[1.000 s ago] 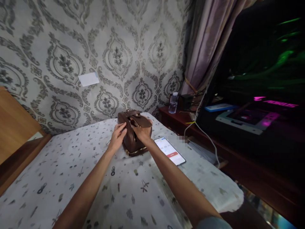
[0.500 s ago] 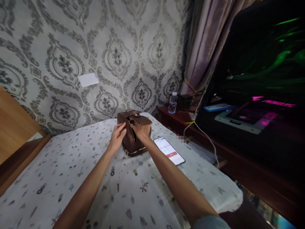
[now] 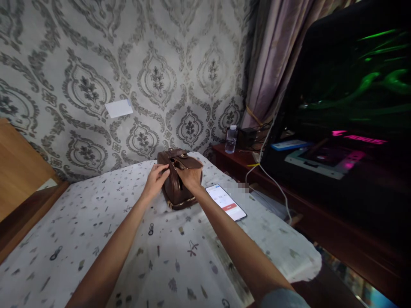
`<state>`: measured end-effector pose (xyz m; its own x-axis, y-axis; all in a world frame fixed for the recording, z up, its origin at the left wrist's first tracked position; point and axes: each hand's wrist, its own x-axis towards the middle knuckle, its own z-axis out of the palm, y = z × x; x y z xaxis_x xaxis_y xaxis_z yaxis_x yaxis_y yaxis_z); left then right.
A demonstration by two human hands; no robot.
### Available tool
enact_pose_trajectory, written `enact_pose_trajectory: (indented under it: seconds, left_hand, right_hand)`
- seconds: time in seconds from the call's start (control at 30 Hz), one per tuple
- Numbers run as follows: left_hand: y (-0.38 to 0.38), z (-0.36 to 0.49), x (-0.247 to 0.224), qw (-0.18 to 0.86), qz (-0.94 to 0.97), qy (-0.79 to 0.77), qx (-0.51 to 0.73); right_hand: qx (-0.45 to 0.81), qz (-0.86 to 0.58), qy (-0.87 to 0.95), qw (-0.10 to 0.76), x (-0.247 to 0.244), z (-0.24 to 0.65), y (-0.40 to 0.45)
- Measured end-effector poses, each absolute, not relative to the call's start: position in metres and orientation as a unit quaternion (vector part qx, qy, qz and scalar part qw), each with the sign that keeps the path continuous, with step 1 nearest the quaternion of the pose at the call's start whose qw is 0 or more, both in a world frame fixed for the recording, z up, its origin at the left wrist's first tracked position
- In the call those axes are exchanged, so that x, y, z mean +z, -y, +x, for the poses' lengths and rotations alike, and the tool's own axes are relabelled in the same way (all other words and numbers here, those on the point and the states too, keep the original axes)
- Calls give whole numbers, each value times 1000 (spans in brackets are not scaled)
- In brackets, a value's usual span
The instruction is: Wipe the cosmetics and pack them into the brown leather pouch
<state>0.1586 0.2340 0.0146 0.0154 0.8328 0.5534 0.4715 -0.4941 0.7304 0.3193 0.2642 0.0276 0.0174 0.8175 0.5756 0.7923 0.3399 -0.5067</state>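
Observation:
A brown leather bag (image 3: pixel 181 197) with a gold zipper along its lower edge stands on the patterned bed sheet, its upper opening partly spread. My left hand (image 3: pixel 155 182) grips the bag's left side by the opening, thumb and fingers close together on the leather. My right hand (image 3: pixel 191 177) reaches into the opening under the rounded flap; its fingers are hidden inside, so what they hold does not show. Just right of the bag lies a phone (image 3: pixel 226 202) with a lit timer screen and a red button.
A water bottle (image 3: pixel 230 139) stands on the dark red desk (image 3: pixel 221 156) at the right. A white cable (image 3: pixel 272 182) hangs beside the bed. A dark computer case (image 3: pixel 346 94) glows green and pink. Left is a wooden headboard (image 3: pixel 22 171); a white card (image 3: pixel 118 108) is on the wall.
The view has shifted slightly, moving the desk and computer case a little left in the picture. Both hands keep nearly the same place at the bag.

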Motion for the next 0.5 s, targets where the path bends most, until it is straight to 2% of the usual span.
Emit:
enact_pose_trajectory:
  seconds: [0.27,0.5]
  left_hand:
    - [-268,172,52,14,722,-538,434]
    - [-287,179,63,8,721,-547,426]
  right_hand:
    - [22,-568,708,420,27,319,-263]
    - [19,-566,702,431,21,318,-268]
